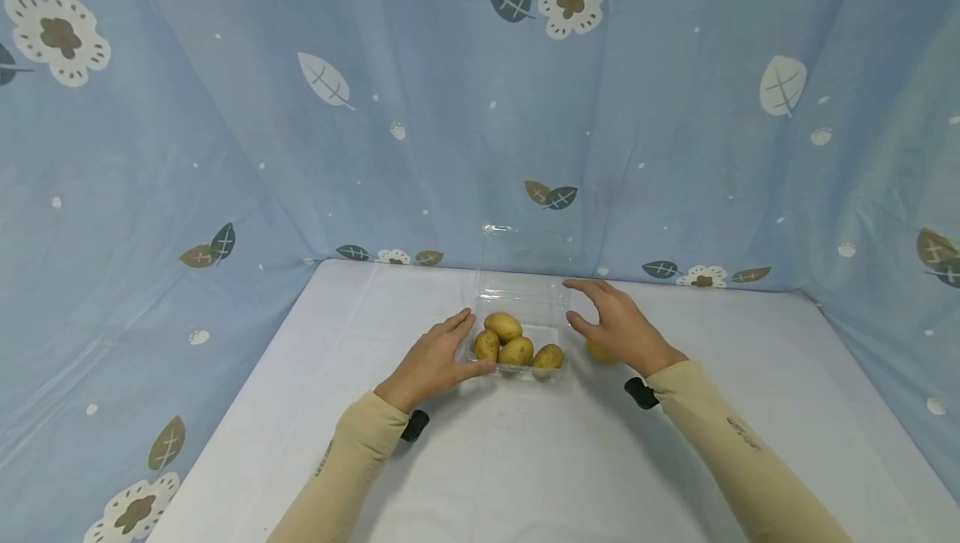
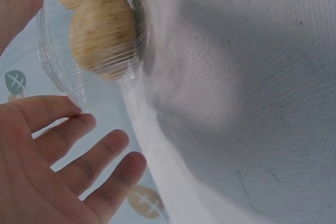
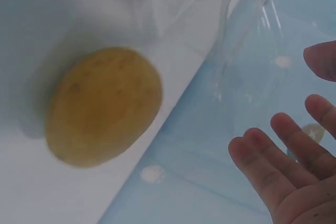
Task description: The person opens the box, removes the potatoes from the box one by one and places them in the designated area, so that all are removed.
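White-clothed table [image 1: 525, 476], blue floral curtain [image 1: 420, 110] walls; both hands' grip apart beside potato box [image 1: 525, 310]

Even, soft, bright light from above; faint shadows under both arms on the bench [image 1: 525, 460]. Head view sharp, bent at the edges. Small glints on the clear box [image 1: 525, 297]. Wrist views close and soft: potato [image 3: 102, 106] blurred, fingers [image 2: 79, 156] slightly out of focus.
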Demonstrator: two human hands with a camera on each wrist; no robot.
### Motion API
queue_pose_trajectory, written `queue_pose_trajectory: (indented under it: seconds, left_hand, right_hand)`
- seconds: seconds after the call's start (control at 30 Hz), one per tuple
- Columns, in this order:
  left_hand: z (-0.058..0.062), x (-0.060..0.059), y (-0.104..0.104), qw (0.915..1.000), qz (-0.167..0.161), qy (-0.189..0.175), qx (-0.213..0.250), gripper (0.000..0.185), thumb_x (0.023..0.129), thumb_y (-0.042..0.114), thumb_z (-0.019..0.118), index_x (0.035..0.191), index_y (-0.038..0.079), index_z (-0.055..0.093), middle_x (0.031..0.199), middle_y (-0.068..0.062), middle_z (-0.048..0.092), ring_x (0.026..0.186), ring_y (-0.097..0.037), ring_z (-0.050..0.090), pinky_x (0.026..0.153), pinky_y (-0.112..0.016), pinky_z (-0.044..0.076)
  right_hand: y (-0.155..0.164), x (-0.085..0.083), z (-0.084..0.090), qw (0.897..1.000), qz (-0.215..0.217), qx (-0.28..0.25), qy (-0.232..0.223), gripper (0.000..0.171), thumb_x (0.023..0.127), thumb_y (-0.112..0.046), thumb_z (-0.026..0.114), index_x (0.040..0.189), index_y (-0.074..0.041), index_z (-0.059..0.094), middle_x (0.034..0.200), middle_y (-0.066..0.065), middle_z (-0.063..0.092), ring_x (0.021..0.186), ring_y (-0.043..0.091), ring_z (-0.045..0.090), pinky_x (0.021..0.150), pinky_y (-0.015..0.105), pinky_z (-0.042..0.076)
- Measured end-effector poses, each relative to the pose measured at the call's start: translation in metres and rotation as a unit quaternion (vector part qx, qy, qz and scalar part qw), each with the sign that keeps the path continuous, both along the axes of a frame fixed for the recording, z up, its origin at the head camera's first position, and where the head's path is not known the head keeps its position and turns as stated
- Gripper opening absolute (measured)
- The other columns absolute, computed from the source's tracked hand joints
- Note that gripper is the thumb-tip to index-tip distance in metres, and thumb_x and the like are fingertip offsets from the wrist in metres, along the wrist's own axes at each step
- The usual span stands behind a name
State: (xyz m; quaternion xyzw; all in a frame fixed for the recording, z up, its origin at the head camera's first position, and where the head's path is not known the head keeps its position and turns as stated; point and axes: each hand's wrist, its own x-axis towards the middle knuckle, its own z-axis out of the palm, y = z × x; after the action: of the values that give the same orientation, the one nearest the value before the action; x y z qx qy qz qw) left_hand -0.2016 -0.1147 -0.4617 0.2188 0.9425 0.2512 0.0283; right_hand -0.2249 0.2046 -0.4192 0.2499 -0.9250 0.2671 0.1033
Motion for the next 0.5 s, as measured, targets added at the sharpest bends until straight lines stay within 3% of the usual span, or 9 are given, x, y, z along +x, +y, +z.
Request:
queue_pose_trajectory:
  seconds: [0.5]
  left_hand:
    - [0.002, 0.002, -0.002, 1.0, -0.005, -0.002, 0.003, 0.096, 0.089, 0.064, 0.067, 0.154, 0.0, 0.039, 0.163, -0.012, 0.032, 0.146, -0.035, 0.034, 0.118, -0.05, 0.031]
  right_hand:
    - [-0.038, -0.002, 0.004, 0.999, 0.025, -0.004, -0.035, 0.051, 0.097, -0.021, 0.071, 0.143, -0.009, 0.055, 0.141, 0.009, 0.059, 0.12, 0.032, 0.061, 0.096, 0.047, 0.054]
